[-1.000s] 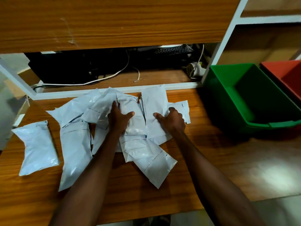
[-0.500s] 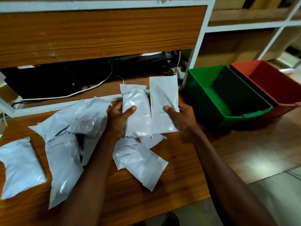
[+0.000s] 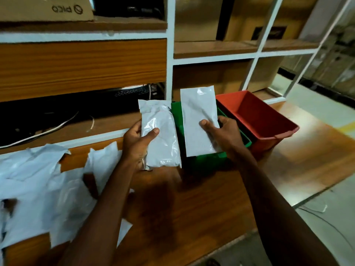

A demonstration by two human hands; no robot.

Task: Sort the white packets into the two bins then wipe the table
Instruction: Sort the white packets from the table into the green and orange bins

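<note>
My left hand (image 3: 137, 144) grips a puffy white packet (image 3: 160, 137), held upright just left of the green bin (image 3: 206, 159). In my right hand (image 3: 223, 134) is a flat white packet (image 3: 198, 120), raised over the green bin and hiding most of it. The red bin (image 3: 257, 120) stands right of the green one and shows nothing inside. Several more white packets (image 3: 44, 191) lie in a heap on the wooden table (image 3: 188, 206) at the left, partly behind my left forearm.
White-framed wooden shelves (image 3: 169, 60) rise behind the table. A dark recess (image 3: 57, 114) under them holds a keyboard and white cables. A cardboard box (image 3: 46, 8) sits on the upper shelf. The table's front edge runs at lower right, with floor beyond.
Both hands lifted one packet each from the heap and carried them right, toward the bins. The view swung right, so the heap now lies at the left.
</note>
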